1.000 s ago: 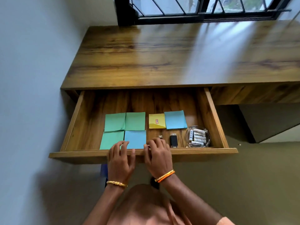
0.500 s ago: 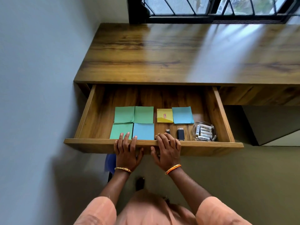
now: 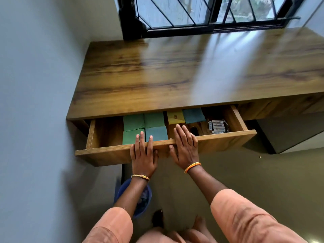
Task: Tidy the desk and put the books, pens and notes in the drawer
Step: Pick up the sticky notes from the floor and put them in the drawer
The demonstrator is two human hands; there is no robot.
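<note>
— Hands first: left hand [image 3: 143, 153] and right hand [image 3: 185, 148] lie flat, fingers straight, over the front edge of the drawer [image 3: 226, 141], holding nothing.
— And the notes [image 3: 143, 128]?
— Inside, along the drawer's left half, near that front edge. Light, floppy paper; I'd guess they slide easily.
— Where to push?
— On the stiff front panel, I'd say. Beyond it, the desk [image 3: 175, 76].

Light: daylight from the window [image 3: 201, 13] at twelve o'clock.
Glare: streaks on the desk top [image 3: 175, 67].
Blur: edges smeared, perhaps motion.
</note>
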